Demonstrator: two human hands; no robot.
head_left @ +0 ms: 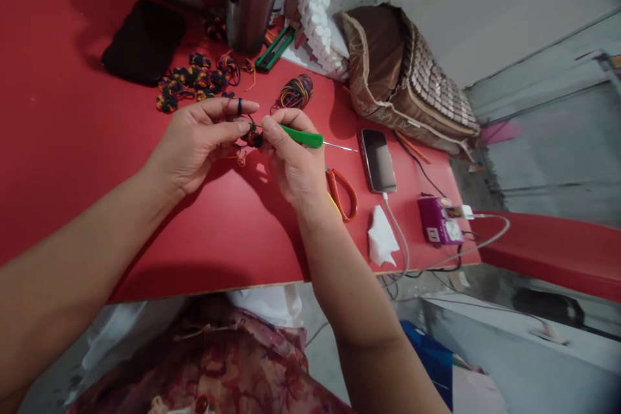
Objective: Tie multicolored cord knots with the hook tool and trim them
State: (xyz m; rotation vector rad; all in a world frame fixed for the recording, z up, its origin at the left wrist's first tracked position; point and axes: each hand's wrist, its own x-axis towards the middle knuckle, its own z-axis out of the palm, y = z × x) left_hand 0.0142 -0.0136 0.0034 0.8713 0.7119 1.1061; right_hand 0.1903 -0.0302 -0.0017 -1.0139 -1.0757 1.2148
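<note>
My left hand (198, 136) pinches a small dark multicoloured crochet piece (253, 137) between thumb and fingers, with yarn wound round the index finger. My right hand (291, 155) is closed on a green-handled crochet hook (303, 137), whose metal shaft sticks out to the right. Both hands meet above the red table (72, 142). A ball of multicoloured yarn (295, 92) lies just beyond them.
Several finished crochet pieces (191, 81) lie at the back beside a black pouch (144, 42). Orange-handled scissors (342, 194), a phone (378, 160) on a cable, a white tissue (381, 236), a purple power adapter (440, 221), a brown bag (402, 77) and a metal flask (250, 0) stand around.
</note>
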